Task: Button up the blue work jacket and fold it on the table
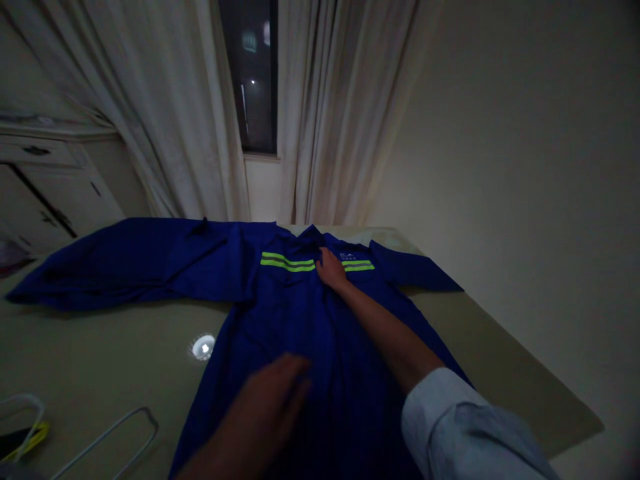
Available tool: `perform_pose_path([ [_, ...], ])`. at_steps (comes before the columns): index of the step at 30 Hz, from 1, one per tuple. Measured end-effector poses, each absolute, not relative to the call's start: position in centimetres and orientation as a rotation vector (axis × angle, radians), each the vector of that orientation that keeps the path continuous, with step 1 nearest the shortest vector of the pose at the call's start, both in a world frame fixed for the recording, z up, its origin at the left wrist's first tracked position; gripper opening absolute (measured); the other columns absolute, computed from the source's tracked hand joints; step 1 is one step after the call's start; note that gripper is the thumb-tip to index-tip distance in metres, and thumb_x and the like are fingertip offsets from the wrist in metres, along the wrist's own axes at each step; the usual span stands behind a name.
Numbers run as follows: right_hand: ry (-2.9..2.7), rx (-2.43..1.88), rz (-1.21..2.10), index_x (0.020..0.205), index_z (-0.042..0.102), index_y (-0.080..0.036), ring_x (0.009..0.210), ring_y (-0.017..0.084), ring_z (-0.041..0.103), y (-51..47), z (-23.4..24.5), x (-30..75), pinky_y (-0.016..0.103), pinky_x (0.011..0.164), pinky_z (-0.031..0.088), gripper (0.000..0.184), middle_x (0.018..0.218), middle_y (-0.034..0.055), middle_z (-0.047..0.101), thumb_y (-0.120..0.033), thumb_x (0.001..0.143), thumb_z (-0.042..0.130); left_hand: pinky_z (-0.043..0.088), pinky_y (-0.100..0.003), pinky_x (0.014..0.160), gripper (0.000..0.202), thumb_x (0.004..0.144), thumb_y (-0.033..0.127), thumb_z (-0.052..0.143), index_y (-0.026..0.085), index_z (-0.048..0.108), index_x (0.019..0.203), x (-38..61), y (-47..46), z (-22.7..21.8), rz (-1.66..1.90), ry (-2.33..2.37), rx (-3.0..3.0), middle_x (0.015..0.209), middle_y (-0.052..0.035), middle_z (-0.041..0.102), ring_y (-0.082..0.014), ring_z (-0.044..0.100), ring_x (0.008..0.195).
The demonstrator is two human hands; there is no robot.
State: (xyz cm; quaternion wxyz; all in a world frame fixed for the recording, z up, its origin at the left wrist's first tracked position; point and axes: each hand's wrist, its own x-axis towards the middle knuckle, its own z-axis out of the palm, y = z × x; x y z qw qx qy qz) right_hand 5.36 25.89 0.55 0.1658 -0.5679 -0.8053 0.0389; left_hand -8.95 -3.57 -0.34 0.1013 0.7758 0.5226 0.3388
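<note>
A dark blue work jacket (310, 333) lies spread front up on a table, with yellow-green reflective strips (287, 262) across its chest. Its left-lying sleeve (125, 267) stretches far out to the side; the other sleeve (417, 268) looks shorter and points right. My right hand (331, 268) is at the front opening just below the collar, its fingers closed on the cloth between the strips. Lower down, my left hand (265, 400) is over the jacket's front, blurred, with thumb and fingers apart and nothing visible in it.
The table (125, 353) reflects a bright round light left of the jacket. White wire hangers (115, 433) and a black-and-yellow item (25, 440) lie at the lower left. Curtains (340, 113) hang behind, a wall (515, 167) borders the right, and a cabinet (55, 173) stands at left.
</note>
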Motion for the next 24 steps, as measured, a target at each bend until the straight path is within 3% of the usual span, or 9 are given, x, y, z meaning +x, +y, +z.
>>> perform_pose_path([
  [5,-2.431,-1.502,0.175,0.153,0.054,-0.018,0.144,0.030,0.051,24.7,-1.6,6.2,0.043,0.120,0.037,0.058,0.158,0.0155,0.055,-0.052,0.106,0.054,0.054,-0.039,0.108,0.045,0.101,0.035,0.042,0.015,0.065,0.134,-21.5,8.2,3.9,0.866,2.266,1.868,0.132,-0.0120,0.072,-0.0252,0.070,0.120],
  [7,-2.542,-1.450,0.218,0.160,0.047,-0.024,0.152,0.032,0.041,24.2,-2.5,6.3,0.048,0.124,0.030,0.064,0.170,0.0114,0.040,-0.059,0.106,0.049,0.042,-0.049,0.121,0.059,0.100,0.031,0.037,-0.001,0.051,0.147,-25.1,11.6,4.2,0.899,2.457,1.733,0.149,-0.0245,0.058,-0.0346,0.054,0.142],
  [9,-2.600,-1.440,0.248,0.165,0.039,-0.026,0.156,0.033,0.035,23.9,-3.2,6.3,0.052,0.125,0.027,0.068,0.175,0.0103,0.027,-0.062,0.107,0.041,0.039,-0.063,0.120,0.072,0.100,0.034,0.037,-0.011,0.033,0.155,-27.8,13.5,4.1,0.919,2.564,1.623,0.160,-0.0345,0.041,-0.0471,0.039,0.151],
  [12,-2.606,-1.406,0.252,0.165,0.040,-0.026,0.156,0.035,0.034,24.2,-3.4,6.4,0.054,0.124,0.028,0.071,0.175,0.0119,0.028,-0.066,0.106,0.040,0.044,-0.078,0.102,0.080,0.097,0.049,0.039,-0.005,0.040,0.156,-31.4,14.5,3.0,0.767,2.624,1.523,0.157,-0.0355,0.043,-0.0609,0.044,0.141],
  [16,-2.439,-1.366,0.344,0.152,0.057,-0.027,0.140,0.030,0.054,27.7,-1.7,7.0,0.045,0.118,0.038,0.057,0.154,0.0108,0.059,-0.060,0.106,0.048,0.049,-0.077,0.094,0.073,0.092,0.057,0.037,0.002,0.067,0.131,-36.0,14.8,1.3,0.547,2.667,1.469,0.137,-0.0320,0.062,-0.0615,0.057,0.127],
  [18,-2.276,-1.434,0.354,0.152,0.056,-0.022,0.140,0.026,0.054,30.6,-0.6,7.5,0.041,0.118,0.037,0.052,0.150,0.0129,0.061,-0.048,0.109,0.044,0.052,-0.074,0.091,0.070,0.090,0.053,0.041,0.002,0.067,0.132,-37.2,14.9,1.4,0.612,2.668,1.368,0.133,-0.0311,0.064,-0.0598,0.059,0.125],
  [20,-2.141,-1.524,0.344,0.157,0.048,-0.015,0.148,0.029,0.046,33.8,0.2,8.2,0.044,0.122,0.033,0.056,0.159,0.0188,0.051,-0.042,0.108,0.046,0.051,-0.076,0.091,0.072,0.087,0.052,0.049,0.003,0.062,0.138,-36.9,15.0,2.3,0.707,2.719,1.217,0.136,-0.0318,0.063,-0.0610,0.057,0.126],
  [22,-2.044,-1.598,0.379,0.157,0.046,-0.013,0.149,0.034,0.045,36.7,0.4,8.7,0.051,0.121,0.033,0.063,0.161,0.0231,0.048,-0.044,0.103,0.058,0.046,-0.081,0.094,0.076,0.086,0.052,0.055,0.004,0.057,0.145,-34.9,15.4,3.7,0.856,2.824,1.205,0.144,-0.0332,0.057,-0.0631,0.052,0.131],
  [24,-1.980,-1.650,0.432,0.153,0.052,-0.014,0.141,0.036,0.054,38.9,0.2,8.8,0.054,0.116,0.039,0.070,0.152,0.0242,0.057,-0.047,0.094,0.071,0.043,-0.081,0.100,0.070,0.088,0.046,0.053,0.006,0.056,0.146,-31.5,16.3,4.9,1.075,2.814,1.469,0.147,-0.0316,0.054,-0.0599,0.047,0.137],
])
